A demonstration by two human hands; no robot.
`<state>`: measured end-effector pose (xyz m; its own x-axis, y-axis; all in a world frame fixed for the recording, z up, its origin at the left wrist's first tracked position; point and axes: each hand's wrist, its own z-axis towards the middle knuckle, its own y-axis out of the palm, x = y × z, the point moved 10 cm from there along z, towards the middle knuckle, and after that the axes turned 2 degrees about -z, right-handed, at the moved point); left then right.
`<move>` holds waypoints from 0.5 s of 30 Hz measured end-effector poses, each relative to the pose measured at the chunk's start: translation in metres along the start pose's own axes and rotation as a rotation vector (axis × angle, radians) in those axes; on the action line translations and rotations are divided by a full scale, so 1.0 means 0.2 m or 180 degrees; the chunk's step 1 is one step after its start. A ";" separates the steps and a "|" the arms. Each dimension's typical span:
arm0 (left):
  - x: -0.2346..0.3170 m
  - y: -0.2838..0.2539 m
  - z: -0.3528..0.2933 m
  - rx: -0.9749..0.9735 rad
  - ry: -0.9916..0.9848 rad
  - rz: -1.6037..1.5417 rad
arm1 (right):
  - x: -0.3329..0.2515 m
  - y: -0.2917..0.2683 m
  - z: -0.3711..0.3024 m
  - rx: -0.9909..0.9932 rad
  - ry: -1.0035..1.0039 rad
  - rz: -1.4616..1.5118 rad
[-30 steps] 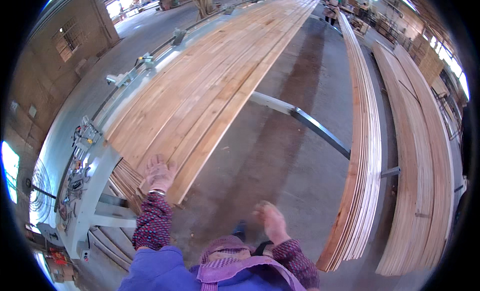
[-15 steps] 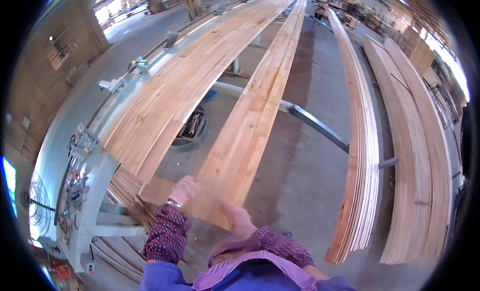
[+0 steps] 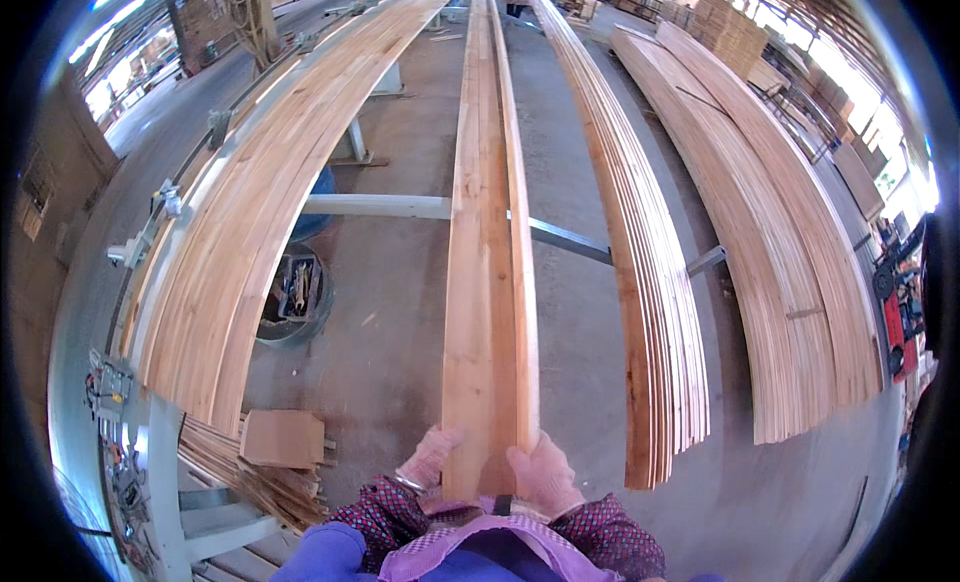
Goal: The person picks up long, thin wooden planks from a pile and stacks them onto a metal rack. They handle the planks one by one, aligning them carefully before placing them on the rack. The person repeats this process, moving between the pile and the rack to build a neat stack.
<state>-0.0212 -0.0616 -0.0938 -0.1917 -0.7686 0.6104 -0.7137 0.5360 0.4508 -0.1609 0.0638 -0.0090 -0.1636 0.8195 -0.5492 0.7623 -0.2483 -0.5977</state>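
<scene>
Two long, pale wooden boards run away from me in the middle, side by side. The left board (image 3: pixel 470 312) lies flat, and the narrow-looking right board (image 3: pixel 523 322) stands tilted up along its right side. My left hand (image 3: pixel 430 457), in a light glove, is closed on the left edge of the flat board near its close end. Around the near end of the tilted board, my gloved right hand (image 3: pixel 545 474) is closed, with its thumb on the inner side. The fingers under the boards are hidden.
A metal crossbar (image 3: pixel 380 206) passes under the boards. To the left is a bench topped with wide boards (image 3: pixel 250 212); below it stand a tool bucket (image 3: pixel 300 302) and a cardboard box (image 3: pixel 283 439). On the right are a row of edge-standing boards (image 3: pixel 640 282) and a board stack (image 3: pixel 770 252).
The boards have swung from a slant to pointing straight ahead, and the right one is now tilted up. My hands have moved right and lower, and my view has turned right.
</scene>
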 end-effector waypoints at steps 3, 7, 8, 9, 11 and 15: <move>-0.01 0.10 0.00 0.0136 0.0231 0.0436 | -0.07 -0.02 -0.11 0.0415 -0.0702 -0.0406; -0.03 0.17 0.00 -0.0044 0.0108 0.0030 | 0.17 0.10 0.02 -0.0025 -0.0604 0.1758; -0.03 0.22 -0.01 -0.0135 -0.0031 -0.0047 | 0.22 0.09 0.04 0.0173 -0.0538 0.1207; -0.06 0.17 0.01 -0.0085 0.0071 0.0035 | 0.20 0.09 0.05 0.0317 -0.0511 0.0655; -0.18 0.04 0.11 0.0017 0.0290 0.0187 | 0.15 0.06 0.01 0.0171 -0.0331 0.0915; 0.00 0.37 -0.02 -0.0772 0.0491 0.0569 | 0.04 0.04 0.03 -0.0822 -0.0673 0.3308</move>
<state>-0.0712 -0.0212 -0.0588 -0.1819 -0.6028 0.7769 -0.4935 0.7393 0.4581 -0.1597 0.0657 -0.0207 0.5509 0.1607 -0.8190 0.6948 -0.6319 0.3434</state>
